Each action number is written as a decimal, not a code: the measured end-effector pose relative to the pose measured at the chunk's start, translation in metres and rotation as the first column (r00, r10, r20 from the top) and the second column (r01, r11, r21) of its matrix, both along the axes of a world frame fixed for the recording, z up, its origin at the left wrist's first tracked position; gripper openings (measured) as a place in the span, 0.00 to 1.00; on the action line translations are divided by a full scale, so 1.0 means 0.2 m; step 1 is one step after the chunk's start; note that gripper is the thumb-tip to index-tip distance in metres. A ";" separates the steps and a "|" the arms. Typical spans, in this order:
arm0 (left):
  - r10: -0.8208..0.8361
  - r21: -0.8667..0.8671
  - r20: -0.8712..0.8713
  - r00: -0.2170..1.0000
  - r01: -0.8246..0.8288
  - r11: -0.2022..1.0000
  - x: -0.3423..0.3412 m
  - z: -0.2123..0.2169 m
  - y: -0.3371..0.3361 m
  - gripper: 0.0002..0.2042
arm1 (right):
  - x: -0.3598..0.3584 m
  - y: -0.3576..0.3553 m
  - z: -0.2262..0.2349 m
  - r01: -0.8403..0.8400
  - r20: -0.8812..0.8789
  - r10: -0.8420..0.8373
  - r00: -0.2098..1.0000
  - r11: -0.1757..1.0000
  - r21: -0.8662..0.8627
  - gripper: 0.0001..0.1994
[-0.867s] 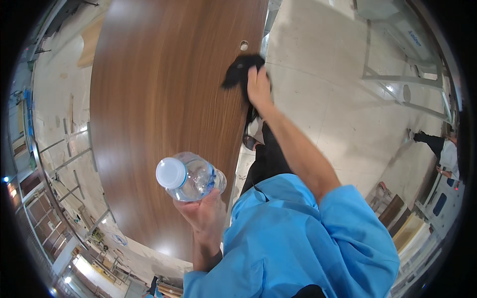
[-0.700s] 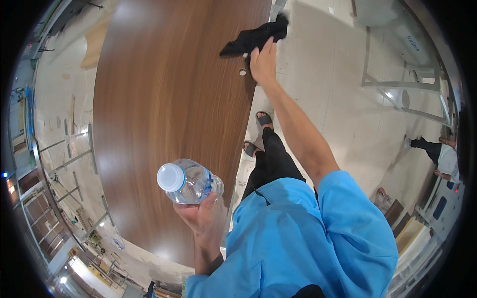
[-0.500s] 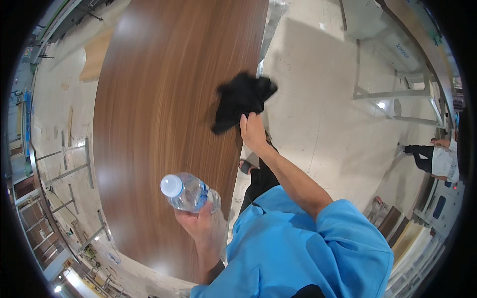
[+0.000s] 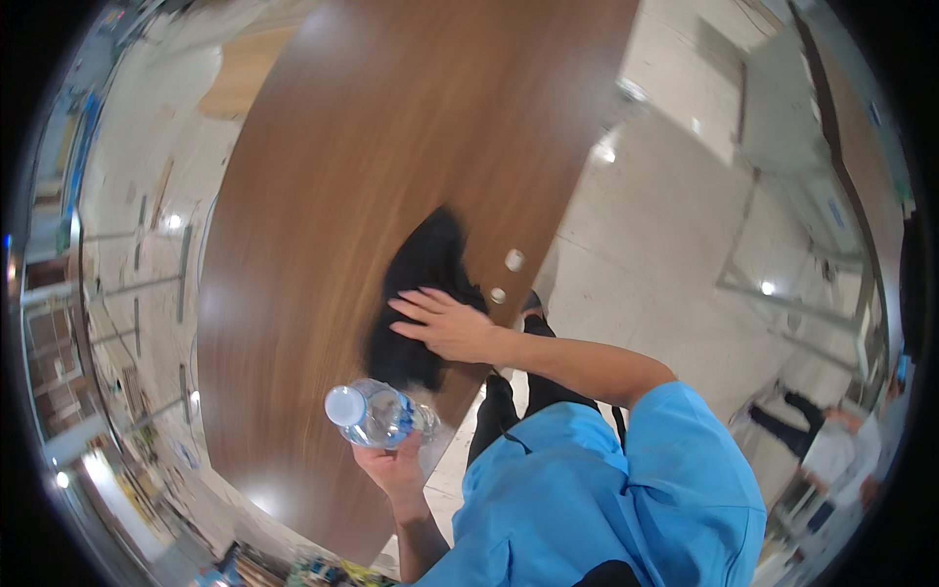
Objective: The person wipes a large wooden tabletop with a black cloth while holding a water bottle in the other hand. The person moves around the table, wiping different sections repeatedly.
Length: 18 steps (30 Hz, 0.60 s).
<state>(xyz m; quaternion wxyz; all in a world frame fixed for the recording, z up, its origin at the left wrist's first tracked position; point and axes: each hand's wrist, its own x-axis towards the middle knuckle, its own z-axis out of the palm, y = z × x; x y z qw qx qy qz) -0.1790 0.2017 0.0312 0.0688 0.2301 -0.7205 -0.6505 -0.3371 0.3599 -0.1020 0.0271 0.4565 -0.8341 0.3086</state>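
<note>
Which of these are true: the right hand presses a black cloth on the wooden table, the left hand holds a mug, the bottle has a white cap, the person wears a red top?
1. The right hand lies flat on a black cloth on the brown wooden table. True.
2. The left hand holds a mug. False: it holds a clear plastic bottle.
3. The bottle has a white cap. True.
4. The person wears a red top. False: the top is blue.
</note>
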 end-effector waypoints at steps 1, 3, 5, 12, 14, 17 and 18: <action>0.012 0.005 -0.020 1.000 -0.012 1.000 -0.01 -0.02 0.01 0.32 | -0.08 0.08 -0.05 0.008 0.009 -0.010 1.000 0.973 0.230 0.18; 0.090 0.012 -0.013 0.996 -0.090 0.996 0.00 -0.05 0.02 0.29 | -0.49 0.36 -0.13 0.193 -0.181 -0.132 0.975 0.906 0.378 0.20; 0.134 -0.032 -0.035 0.990 -0.135 0.990 0.03 -0.08 0.04 0.29 | -1.11 0.63 -0.19 0.647 -0.389 -0.539 0.747 0.724 0.239 0.21; 0.354 -0.020 0.002 0.935 -0.354 0.935 0.11 -0.01 0.14 0.34 | -1.04 -0.48 -0.21 0.383 -0.427 -0.263 0.865 0.897 0.222 0.21; 0.381 -0.024 -0.030 0.924 -0.382 0.924 0.09 0.00 0.15 0.34 | -0.30 -0.85 -0.22 -0.100 -0.239 0.136 0.961 0.983 0.156 0.23; 0.487 -0.004 -0.078 0.870 -0.489 0.873 0.14 0.05 0.15 0.38 | 0.37 -0.77 -0.29 -0.522 0.266 0.488 0.831 0.850 0.072 0.21; 0.528 -0.003 -0.060 0.847 -0.530 0.848 0.18 0.06 0.15 0.40 | 0.41 -0.59 -0.29 -0.448 0.591 0.290 0.753 0.884 0.136 0.18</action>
